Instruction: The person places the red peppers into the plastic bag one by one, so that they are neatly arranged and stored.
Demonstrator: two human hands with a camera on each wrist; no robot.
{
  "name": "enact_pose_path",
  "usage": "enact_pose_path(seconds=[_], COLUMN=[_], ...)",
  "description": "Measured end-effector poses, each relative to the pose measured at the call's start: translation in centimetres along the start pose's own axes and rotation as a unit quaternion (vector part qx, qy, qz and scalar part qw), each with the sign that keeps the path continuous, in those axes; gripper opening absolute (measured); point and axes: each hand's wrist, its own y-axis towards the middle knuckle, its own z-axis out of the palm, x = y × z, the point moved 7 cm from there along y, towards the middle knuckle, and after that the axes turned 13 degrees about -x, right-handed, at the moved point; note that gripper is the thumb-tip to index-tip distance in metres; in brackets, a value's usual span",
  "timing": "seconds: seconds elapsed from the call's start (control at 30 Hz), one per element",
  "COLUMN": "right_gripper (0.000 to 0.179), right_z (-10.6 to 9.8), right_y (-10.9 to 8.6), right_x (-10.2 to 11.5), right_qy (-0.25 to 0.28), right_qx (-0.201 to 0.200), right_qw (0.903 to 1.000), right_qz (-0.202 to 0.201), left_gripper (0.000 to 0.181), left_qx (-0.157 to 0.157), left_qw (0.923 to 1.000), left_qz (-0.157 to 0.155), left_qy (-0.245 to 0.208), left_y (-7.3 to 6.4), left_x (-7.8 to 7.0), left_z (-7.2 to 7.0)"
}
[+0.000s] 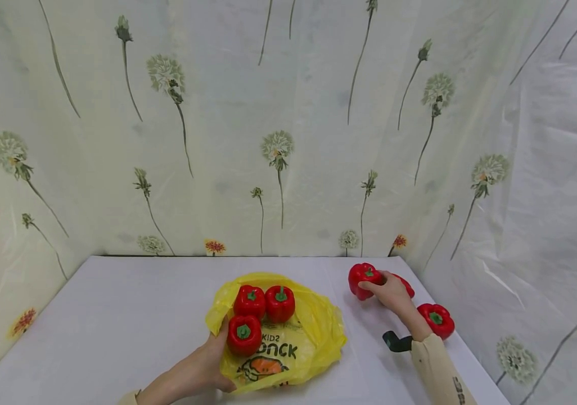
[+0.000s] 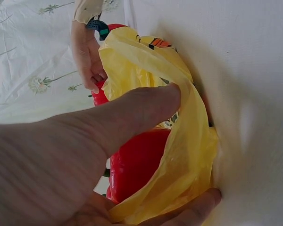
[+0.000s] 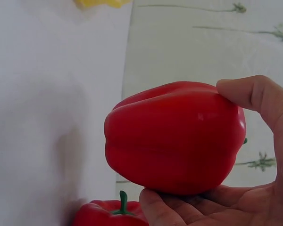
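My left hand [image 1: 202, 363] holds the rim of a yellow plastic bag [image 1: 319, 332] that lies spread on the table. In the left wrist view, the thumb [image 2: 151, 106] is inside the rim and the fingers [image 2: 198, 209] are outside. Three red bell peppers with green stems sit in the bag: one at the back left [image 1: 249, 302], one at the back right [image 1: 280, 305], and one nearest my hand [image 1: 244, 337]. To the bag's right, my right hand [image 1: 393, 293] grips another bell pepper [image 3: 174, 141] between thumb and fingers, above the table in the right wrist view.
Behind my right hand lies another bell pepper [image 1: 406, 286], partly hidden. One more bell pepper [image 1: 436, 320] rests near the white table's [image 1: 131, 315] right edge. A dark strap end [image 1: 397, 341] shows at my right wrist. Dandelion-patterned curtain [image 1: 228, 112] hangs behind and beside the table.
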Motion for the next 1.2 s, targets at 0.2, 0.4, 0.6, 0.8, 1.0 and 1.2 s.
enact_pose_path(seconds=[0.2, 0.4, 0.6, 0.8, 1.0, 1.2], right_gripper=[0.087, 0.090, 0.090, 0.089, 0.092, 0.093], right_z=[-0.9, -1.4, -1.9, -2.0, -1.7, -1.4], right_y=[-0.5, -1.6, -3.3, -4.8, -6.1, -6.9], right_x=[1.1, 3.0, 5.0, 6.8, 8.1, 8.7], right_qy=[0.014, 0.033, 0.041, 0.063, 0.082, 0.091], right_qx=[0.003, 0.010, 0.014, 0.023, 0.042, 0.051], right_qw=[0.9998, 0.9991, 0.9980, 0.9957, 0.9925, 0.9904], right_qz=[-0.013, -0.027, -0.047, -0.065, -0.080, -0.091], left_gripper=[0.143, 0.141, 0.142, 0.142, 0.141, 0.144], left_qx=[0.000, 0.000, 0.001, -0.001, 0.002, 0.003], left_qw=[1.0000, 0.9999, 0.9998, 1.0000, 0.9999, 0.9997], left_qz=[-0.001, -0.014, -0.017, -0.010, -0.013, 0.003], left_qy=[-0.003, 0.005, -0.004, 0.000, -0.006, -0.024], left_y=[0.1, 0.2, 0.2, 0.2, 0.3, 0.4], left_x=[0.1, 0.3, 0.3, 0.2, 0.2, 0.0], left_z=[0.1, 0.0, 0.1, 0.1, 0.1, 0.2])
